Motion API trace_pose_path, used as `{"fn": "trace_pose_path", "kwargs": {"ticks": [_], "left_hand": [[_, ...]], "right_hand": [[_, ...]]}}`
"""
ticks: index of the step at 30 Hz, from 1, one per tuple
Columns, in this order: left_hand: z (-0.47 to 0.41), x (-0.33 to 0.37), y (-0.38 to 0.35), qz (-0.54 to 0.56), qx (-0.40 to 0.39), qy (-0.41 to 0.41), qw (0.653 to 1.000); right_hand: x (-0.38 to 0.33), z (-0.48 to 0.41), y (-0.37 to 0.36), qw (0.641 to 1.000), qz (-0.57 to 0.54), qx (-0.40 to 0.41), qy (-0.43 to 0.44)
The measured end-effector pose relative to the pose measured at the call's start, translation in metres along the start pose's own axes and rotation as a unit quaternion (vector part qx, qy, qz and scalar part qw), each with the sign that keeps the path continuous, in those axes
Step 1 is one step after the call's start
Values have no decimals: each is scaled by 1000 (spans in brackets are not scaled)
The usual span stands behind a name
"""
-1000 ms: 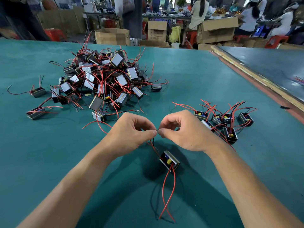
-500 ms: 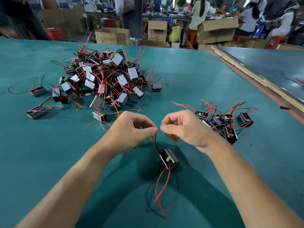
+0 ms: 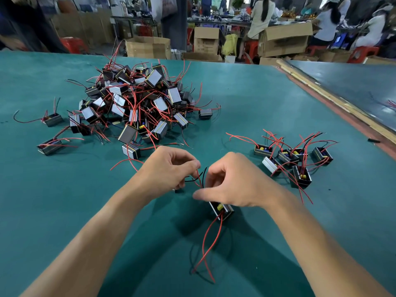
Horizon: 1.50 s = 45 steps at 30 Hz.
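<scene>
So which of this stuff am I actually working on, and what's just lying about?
In hand: wired module, upper leads, left hand, right hand.
Lying about: big module pile, small group on the right, cardboard boxes.

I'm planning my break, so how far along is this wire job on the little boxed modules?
Done, it seems: a small group of modules set aside to the right, about six. In hand: one module on the table, its upper wires pinched by the left hand, the right hand beside them. Left: the large pile, by far the bigger share.
</scene>
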<state>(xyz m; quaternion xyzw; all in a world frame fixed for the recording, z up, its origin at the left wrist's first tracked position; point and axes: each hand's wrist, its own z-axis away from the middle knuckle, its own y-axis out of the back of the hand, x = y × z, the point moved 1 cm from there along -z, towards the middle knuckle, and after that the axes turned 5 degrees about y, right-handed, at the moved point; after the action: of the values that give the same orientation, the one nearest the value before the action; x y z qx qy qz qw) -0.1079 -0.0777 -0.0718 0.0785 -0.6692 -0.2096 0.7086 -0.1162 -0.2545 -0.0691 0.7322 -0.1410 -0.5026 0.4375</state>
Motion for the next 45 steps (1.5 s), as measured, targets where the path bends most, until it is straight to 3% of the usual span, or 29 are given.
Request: {"fn": "trace_pose_path", "kwargs": {"ticks": [5, 11, 15, 20, 27, 37, 45], "left_hand": [[1, 3, 0, 12, 6, 25, 1000], [-3, -1, 1, 14, 48, 15, 999], [-6, -8, 7, -62, 63, -22, 996], [-6, -12, 6, -148, 88, -36, 984], [-10, -17, 9, -102, 110, -38, 988], [-9, -15, 9, -115, 49, -26, 992], [-4, -9, 14, -162, -51, -32, 985]], "right_hand": [[4, -1, -1, 1000, 14, 14, 13], [10, -1, 11, 996, -78, -11, 29], [13, -3, 13, 996, -88, 14, 30], [17, -6, 11, 996, -75, 49, -21], [19, -7, 7, 993, -86, 38, -66], [15, -7, 4, 994, -78, 6, -77], [17, -7, 4, 996, -52, 9, -68]]}}
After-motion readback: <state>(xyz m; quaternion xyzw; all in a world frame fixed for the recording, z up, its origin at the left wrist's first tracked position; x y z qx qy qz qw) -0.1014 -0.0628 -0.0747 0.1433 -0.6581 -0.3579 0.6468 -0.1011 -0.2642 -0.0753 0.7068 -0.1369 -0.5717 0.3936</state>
